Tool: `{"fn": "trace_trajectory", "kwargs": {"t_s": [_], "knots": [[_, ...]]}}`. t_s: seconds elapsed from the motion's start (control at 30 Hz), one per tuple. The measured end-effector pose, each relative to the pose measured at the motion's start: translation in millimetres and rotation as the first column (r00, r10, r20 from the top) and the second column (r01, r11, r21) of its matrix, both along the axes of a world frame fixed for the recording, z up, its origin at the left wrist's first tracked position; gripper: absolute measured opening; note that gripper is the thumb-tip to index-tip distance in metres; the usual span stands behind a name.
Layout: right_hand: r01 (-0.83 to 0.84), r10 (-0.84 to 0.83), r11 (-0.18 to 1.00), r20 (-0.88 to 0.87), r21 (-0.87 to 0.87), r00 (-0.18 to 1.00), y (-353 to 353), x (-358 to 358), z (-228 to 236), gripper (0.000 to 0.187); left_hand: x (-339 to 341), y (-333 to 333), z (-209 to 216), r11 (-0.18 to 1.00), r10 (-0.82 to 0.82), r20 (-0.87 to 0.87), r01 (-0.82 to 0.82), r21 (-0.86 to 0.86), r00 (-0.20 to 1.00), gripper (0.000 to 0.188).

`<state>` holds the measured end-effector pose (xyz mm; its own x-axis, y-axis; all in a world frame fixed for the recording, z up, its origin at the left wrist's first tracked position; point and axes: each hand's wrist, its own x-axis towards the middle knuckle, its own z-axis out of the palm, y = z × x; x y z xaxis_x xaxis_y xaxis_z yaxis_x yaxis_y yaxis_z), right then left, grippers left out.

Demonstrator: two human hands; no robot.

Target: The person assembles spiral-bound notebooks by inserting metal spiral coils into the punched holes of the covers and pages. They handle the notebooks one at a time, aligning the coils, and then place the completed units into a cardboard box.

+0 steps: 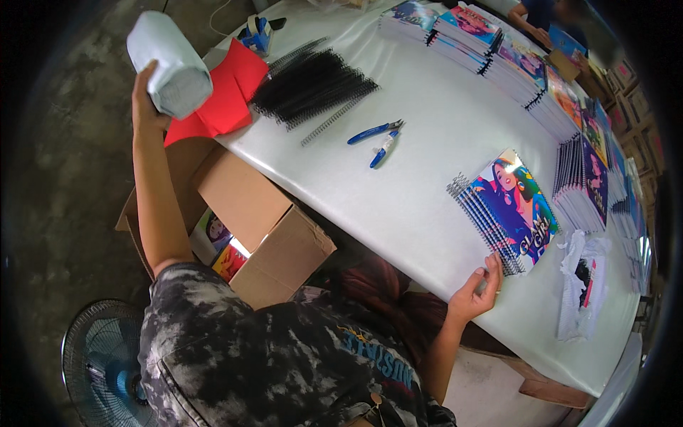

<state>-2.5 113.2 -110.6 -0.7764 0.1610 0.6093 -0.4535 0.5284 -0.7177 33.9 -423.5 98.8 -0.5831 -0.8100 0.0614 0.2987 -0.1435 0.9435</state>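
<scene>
Clock positions read from the centre of the head view, 12 at top.

White-covered table (398, 199): runs from 11 round to 4. Rows of stacked notebooks (512, 75): along the far edge, 1 to 3. Cardboard box (288, 260): at 9, flap up, colourful covers inside. Fan (107, 363): on the floor at 8. Heap of black binding coils (306, 85): near 12, one coil lying apart on its 5 o'clock side.

Wrapped package (167, 53): pale grey, tilted, at 10 to 11; overlaps the red sheets (231, 89) in view, contact cannot be told. Spiral notebook stack (516, 206): at 3, flat on the table, illustrated cover uppermost. Crumpled white paper (569, 292): between 3 and 4.

Left hand (146, 99): at 10, fingers closed around the package's 8 o'clock side. Right hand (477, 288): at 4, fingers loosely bent, narrow gaps, gripping nothing; fingertips at the stack's near corner, contact unclear.

Blue tape dispenser (257, 35): at 11. Blue-handled cutters (368, 133): at 1, handles spread.
</scene>
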Motion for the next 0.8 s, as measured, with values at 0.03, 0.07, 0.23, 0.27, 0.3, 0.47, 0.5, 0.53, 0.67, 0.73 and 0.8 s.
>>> {"fn": "trace_trajectory", "kwargs": {"t_s": [0.03, 0.07, 0.23, 0.27, 0.3, 0.47, 0.5, 0.53, 0.67, 0.73, 0.8], "knots": [[0.016, -0.015, 1.000, -0.019, 0.024, 1.000, 0.6, 1.0, -0.6, 0.024, 0.0, 9.0, -15.9, 1.000, 0.021, 0.072, -0.021, 0.003, 0.997, 0.055], [-0.001, 0.001, 1.000, -0.016, 0.010, 1.000, 1.8, 1.0, -2.5, 0.025, 5.4, 12.4, -27.7, 1.000, 0.011, 0.146, -0.014, 0.021, 0.989, 0.057], [-0.058, 0.059, 0.998, 0.009, -0.035, 0.998, 5.6, -1.1, -6.3, 0.026, -11.2, -18.5, -89.0, 0.970, -0.133, 0.360, 0.047, 0.237, 0.924, 0.058], [-0.054, 0.055, 0.998, 0.026, -0.025, 0.998, 5.3, -0.5, -5.3, 0.026, -21.5, -36.2, -101.6, 0.974, -0.123, 0.396, 0.033, 0.224, 0.910, 0.058], [-0.057, 0.058, 0.998, 0.042, -0.015, 0.997, 4.0, -0.4, -3.7, 0.027, -32.1, -64.1, -115.4, 0.977, -0.106, 0.432, 0.014, 0.211, 0.896, 0.058], [-0.023, 0.022, 0.999, 0.019, 0.030, 1.000, -0.9, -3.5, -7.4, 0.025, -76.0, -116.7, -110.5, 0.961, -0.242, 0.531, 0.124, 0.249, 0.812, 0.054], [-0.001, 0.000, 1.000, 0.009, 0.031, 1.000, -2.1, -4.2, -7.0, 0.023, -85.2, -105.5, -101.5, 0.985, -0.171, 0.568, 0.120, 0.126, 0.805, 0.054], [0.000, 0.000, 0.999, 0.006, 0.032, 1.000, -2.4, -4.4, -6.4, 0.021, -76.7, -99.2, -98.6, 0.995, -0.080, 0.602, 0.099, 0.002, 0.795, 0.053], [0.027, -0.027, 1.000, 0.052, 0.000, 0.998, -3.0, -2.4, -9.3, 0.021, -48.0, -86.2, -123.6, 0.571, 0.599, 0.247, -0.191, -0.799, 0.762, 0.047], [0.008, -0.012, 0.999, 0.080, 0.049, 0.997, 0.4, 0.1, -11.0, 0.025, -4.1, -39.5, -133.5, 0.528, 0.603, 0.068, -0.334, -0.781, 0.795, 0.044], [-0.008, 0.003, 0.998, 0.082, 0.067, 0.997, -4.0, 1.3, -9.2, 0.024, 53.9, -13.2, -177.5, 0.559, 0.664, -0.016, -0.511, -0.653, 0.747, 0.033]]}}
